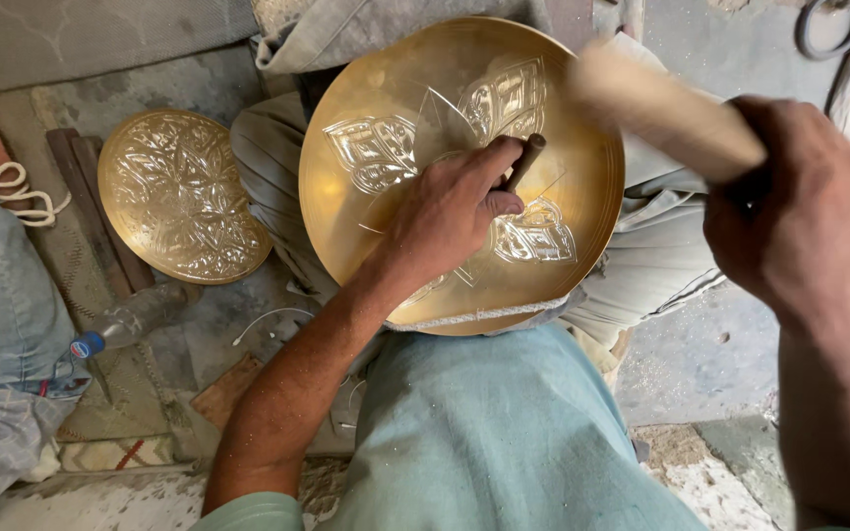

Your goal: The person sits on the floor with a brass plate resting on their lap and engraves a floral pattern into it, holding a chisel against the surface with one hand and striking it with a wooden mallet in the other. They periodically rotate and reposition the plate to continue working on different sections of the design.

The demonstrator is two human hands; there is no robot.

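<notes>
The big brass plate point(415, 108) lies tilted across my lap, propped on my legs, its engraved leaf panels facing up at me. I judge it stiff but thin, with a slick polished face, so it wants steadying from on top or by the rim, and a careless blow would dent it. Beside my knee on the floor lies a smaller plate point(179, 192), fully patterned (already covered edge to edge). My right hand point(799, 211) is closed tight round a pale wooden mallet point(661, 103), blurred and raised above the plate's upper right rim. My left hand point(450, 211) rests on the plate's middle, fingers pinched shut on a slim dark chisel point(526, 159) whose tip meets the metal.
</notes>
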